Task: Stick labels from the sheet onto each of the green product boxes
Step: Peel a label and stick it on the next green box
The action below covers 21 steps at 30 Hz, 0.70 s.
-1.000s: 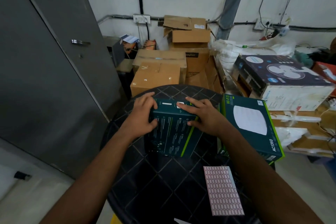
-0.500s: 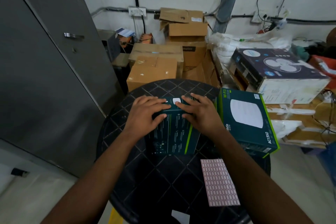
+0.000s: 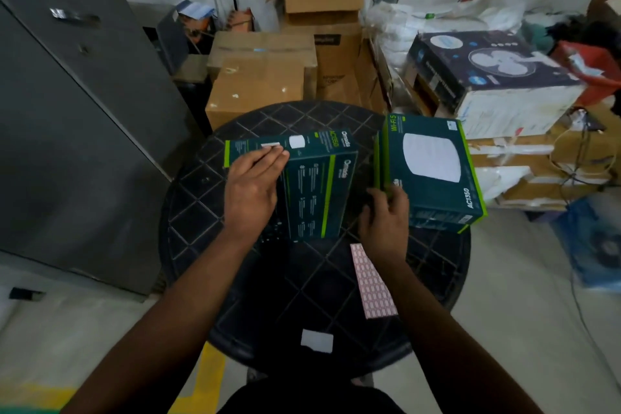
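On the round black desk (image 3: pixel 235 279) the left hand (image 3: pixel 250 188) lies on the nearer green box (image 3: pixel 312 191), fingers (image 3: pixel 275 156) straight and together just below a small white label (image 3: pixel 270 145). The right hand (image 3: pixel 384 215), fingers loosely curled and holding nothing, hovers between that box and the second green box (image 3: pixel 433 175). The pink label sheet (image 3: pixel 371 281) lies flat on the desk under the right wrist.

Both forearms are bare from the lower frame edge to the wrists; no sleeve cuff is visible on either. The left hand (image 3: pixel 250 190) and right hand (image 3: pixel 386 215) are ungloved, and no ring, watch or band can be seen on them. A dark, near-black garment (image 3: pixel 309 400) covers the torso at bottom centre. Its cut and any markings cannot be made out.
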Each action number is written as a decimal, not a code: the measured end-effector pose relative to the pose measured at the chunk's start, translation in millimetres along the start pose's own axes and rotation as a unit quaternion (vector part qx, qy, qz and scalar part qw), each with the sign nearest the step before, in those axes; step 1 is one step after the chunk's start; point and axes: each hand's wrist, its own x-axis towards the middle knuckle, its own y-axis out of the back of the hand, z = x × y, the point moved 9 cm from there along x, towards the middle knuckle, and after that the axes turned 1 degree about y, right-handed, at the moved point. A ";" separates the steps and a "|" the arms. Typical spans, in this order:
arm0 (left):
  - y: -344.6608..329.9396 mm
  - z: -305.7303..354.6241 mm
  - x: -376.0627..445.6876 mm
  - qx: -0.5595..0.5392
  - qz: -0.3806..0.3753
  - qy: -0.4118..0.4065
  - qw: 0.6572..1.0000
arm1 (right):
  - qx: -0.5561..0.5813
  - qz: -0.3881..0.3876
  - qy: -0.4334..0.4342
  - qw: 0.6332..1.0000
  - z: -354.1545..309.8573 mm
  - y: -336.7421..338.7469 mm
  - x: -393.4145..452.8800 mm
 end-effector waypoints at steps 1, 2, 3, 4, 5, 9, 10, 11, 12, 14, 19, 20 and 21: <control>-0.1 1.2 -1.1 0.005 0.003 0.001 1.000 | -0.006 -0.041 -0.067 0.997 28.3 -9.3 -17.8; -0.1 2.4 -2.6 0.010 0.006 0.004 1.000 | -0.021 -0.100 -0.140 0.985 55.8 -20.0 -36.4; 0.6 3.8 -4.4 0.013 0.009 0.008 1.000 | -0.046 -0.176 -0.214 0.960 81.1 -32.4 -56.8; 2.0 5.6 -6.1 0.014 0.013 0.010 1.000 | -0.078 -0.252 -0.284 0.922 103.2 -42.8 -79.4; 3.3 7.8 -8.1 0.013 0.017 0.013 1.000 | -0.107 -0.318 -0.332 0.882 119.3 -50.2 -100.7; 8.0 12.4 -14.2 0.004 0.026 0.018 0.999 | -0.142 -0.419 -0.364 0.820 138.2 -63.8 -140.6; 8.4 11.7 -14.3 0.003 0.025 0.021 0.999 | -0.146 -0.424 -0.362 0.817 140.1 -64.9 -144.4; 8.8 10.6 -14.2 0.002 0.025 0.023 0.999 | -0.154 -0.426 -0.361 0.816 142.7 -66.1 -148.0; 9.3 9.7 -14.5 -0.001 0.024 0.024 0.999 | -0.164 -0.423 -0.358 0.816 144.7 -65.8 -150.7; 10.4 8.5 -13.9 -0.012 0.018 0.029 0.999 | -0.178 -0.409 -0.353 0.822 147.4 -63.2 -152.1; 9.5 7.9 -8.1 -0.009 -0.018 0.042 0.999 | -0.188 -0.399 -0.364 0.820 160.0 -54.4 -155.2; 9.9 7.8 -6.5 -0.009 -0.023 0.044 0.999 | -0.192 -0.394 -0.372 0.818 164.5 -53.7 -156.5; 10.4 7.9 -5.1 -0.010 -0.026 0.047 0.999 | -0.191 -0.386 -0.384 0.817 167.6 -51.9 -156.7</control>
